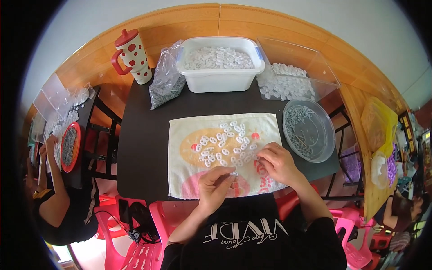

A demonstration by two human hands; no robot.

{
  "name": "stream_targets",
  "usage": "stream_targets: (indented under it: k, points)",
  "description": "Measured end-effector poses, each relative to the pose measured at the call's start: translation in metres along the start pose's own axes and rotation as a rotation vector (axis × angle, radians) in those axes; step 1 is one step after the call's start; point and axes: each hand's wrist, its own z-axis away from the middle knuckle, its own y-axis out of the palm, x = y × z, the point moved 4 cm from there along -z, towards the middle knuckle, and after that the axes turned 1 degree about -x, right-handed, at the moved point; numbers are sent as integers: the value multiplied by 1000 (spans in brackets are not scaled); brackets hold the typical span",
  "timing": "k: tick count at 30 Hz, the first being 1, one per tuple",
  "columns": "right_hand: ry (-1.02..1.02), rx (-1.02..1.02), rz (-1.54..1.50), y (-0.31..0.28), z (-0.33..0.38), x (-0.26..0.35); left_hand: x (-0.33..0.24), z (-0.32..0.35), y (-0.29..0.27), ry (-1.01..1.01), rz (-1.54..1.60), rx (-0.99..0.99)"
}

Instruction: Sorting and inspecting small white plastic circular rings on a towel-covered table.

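Over the near part of a patterned towel (177,130), my left hand (215,185) is closed in a pinch. A small whitish piece (234,173) shows at its fingertips, too small to make out fully. My right hand (277,162) is at the towel's right side with its fingers bent and drawn together beside the pieces there; whatever they hold is hidden. Several white oval plastic pieces with two holes (222,144) lie loose in the middle of the towel, beyond my left hand.
A round clear tub (330,135) of small grey metal parts stands right. Behind are a white bin (220,83) and clear box (317,90) of white pieces, a plastic bag (166,85) of grey parts and a spotted tumbler (141,67). Another person (56,202) works at left by a red tray (76,157).
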Motion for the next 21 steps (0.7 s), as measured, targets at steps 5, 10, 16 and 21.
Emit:
stream_targets:
  k: [5,10,16,21]
  points:
    - [-42,7,30,3,-6,8,0,1,0,-11,4,5]
    - [4,-73,-34,10,-1,0,-1,2,1,-27,24,8]
    - [322,-28,-521,15,6,5,-3,1,3,-41,55,30]
    - [241,-102,-760,21,-12,36,-3,2,2,-100,97,16]
